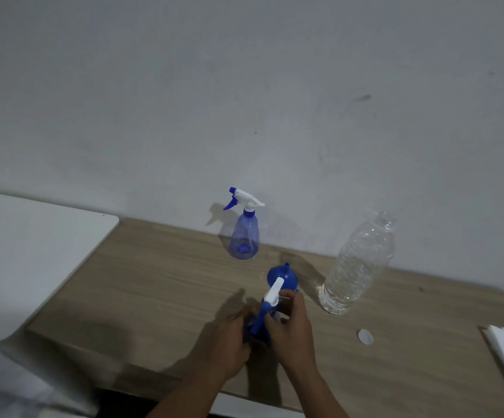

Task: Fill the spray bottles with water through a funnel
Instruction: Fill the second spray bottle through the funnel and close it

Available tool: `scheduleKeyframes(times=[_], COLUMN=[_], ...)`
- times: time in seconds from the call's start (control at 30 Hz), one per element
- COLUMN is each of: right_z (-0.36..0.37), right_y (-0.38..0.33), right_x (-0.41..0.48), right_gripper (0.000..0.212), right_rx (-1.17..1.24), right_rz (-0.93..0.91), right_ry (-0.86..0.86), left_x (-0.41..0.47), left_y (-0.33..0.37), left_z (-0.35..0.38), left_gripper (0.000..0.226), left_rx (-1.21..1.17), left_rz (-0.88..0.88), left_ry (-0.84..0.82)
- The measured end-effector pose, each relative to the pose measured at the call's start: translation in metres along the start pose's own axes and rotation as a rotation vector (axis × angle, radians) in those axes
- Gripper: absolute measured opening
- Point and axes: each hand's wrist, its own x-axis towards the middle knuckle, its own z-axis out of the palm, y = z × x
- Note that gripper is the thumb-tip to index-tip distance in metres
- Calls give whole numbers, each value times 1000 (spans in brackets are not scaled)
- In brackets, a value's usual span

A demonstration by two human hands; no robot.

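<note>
both hands on the near spray bottle

the left hand (pixel 229 342) grips the near spray bottle (pixel 259 327) body on the worktop (pixel 154 282); the right hand (pixel 289 324) clasps its trigger head (pixel 273 292). behind stands the blue funnel (pixel 283 277), right the uncapped water bottle (pixel 356 263)

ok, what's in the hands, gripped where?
One spray bottle: left hand around its body, right hand at the neck under the white trigger head.
</note>
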Motion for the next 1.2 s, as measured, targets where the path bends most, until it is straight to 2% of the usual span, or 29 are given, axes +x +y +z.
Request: scheduleKeyframes(times=[0.13, 0.2, 0.33, 0.5, 0.63, 0.73, 0.9, 1.0, 1.13, 1.2], right_z=[-2, -3, -2, -4, -6, -7, -7, -6, -3, -4], right_y=[1, 2, 0, 0, -2, -3, -6, -7, -3, -5], right_x=[4, 3, 4, 5, 2, 5, 3, 3, 5, 4], right_gripper=[17, 20, 26, 17, 24, 18, 15, 21, 11, 12], right_rx=[-59, -43, -2, -43, -21, -55, -46, -42, -50, -39], right_rz=[-13, -15, 5, -34, -48, -54, -45, -26, -48, -62], right_ry=[-60, -62, -17, -95, -71, -79, -112, -78, -73, -69], left_x=[1, 3, 1, 2, 3, 4, 5, 5, 6, 7], left_y=[0, -2, -5, -5, -8, -11, -9, -10, -6, -8], left_z=[2, 3, 2, 1, 5, 6, 6, 6, 6, 7], left_gripper=[73, 72, 57, 72, 72, 74, 63, 52, 70, 72], left_rx=[-23, -4, 43, 69, 46, 45, 61, 56, 40, 15], left_rz=[29, 19, 13, 55, 30, 30, 15, -33, -13, -17], left_ry=[13, 3, 5, 30, 17, 20, 0, -8, -25, -28])
